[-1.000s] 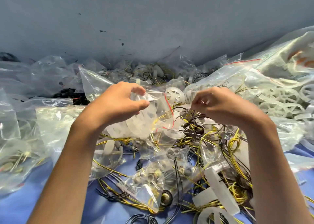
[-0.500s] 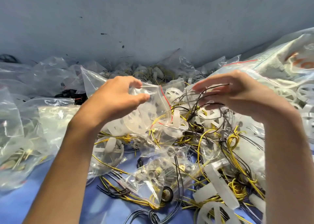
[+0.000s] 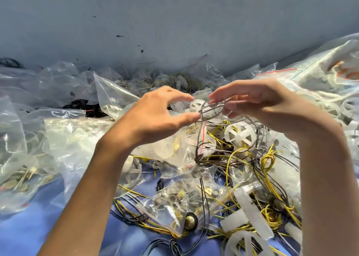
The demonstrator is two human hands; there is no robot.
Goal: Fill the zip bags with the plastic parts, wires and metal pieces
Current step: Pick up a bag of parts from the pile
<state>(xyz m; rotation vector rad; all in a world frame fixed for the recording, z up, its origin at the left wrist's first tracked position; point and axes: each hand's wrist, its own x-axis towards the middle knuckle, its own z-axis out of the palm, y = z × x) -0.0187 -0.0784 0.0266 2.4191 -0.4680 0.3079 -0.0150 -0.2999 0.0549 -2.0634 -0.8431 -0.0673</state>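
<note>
My right hand (image 3: pixel 262 104) pinches a loop of thin dark wires (image 3: pixel 211 108) and holds it up over the pile; the strands trail down into the tangle. My left hand (image 3: pixel 155 119) is level with it, thumb and fingers spread, fingertips right at the loop's left end. Below the left hand lies a zip bag (image 3: pixel 169 148) with a red seal line, holding white plastic parts. A white spoked wheel (image 3: pixel 240 134) lies beside the bag's mouth.
A bag of metal pieces (image 3: pixel 174 199) lies near the front on the blue table (image 3: pixel 29 232). Yellow and black wires (image 3: pixel 268 158) and white plastic bars (image 3: pixel 252 213) crowd the right. Crumpled bags (image 3: pixel 58 84) fill the left; a big bag of wheels (image 3: pixel 330 84) sits far right.
My right hand lifted a loop of dark wires out of the pile and carried it left. My left hand let go of the zip bag, which dropped, and opened toward the wires.
</note>
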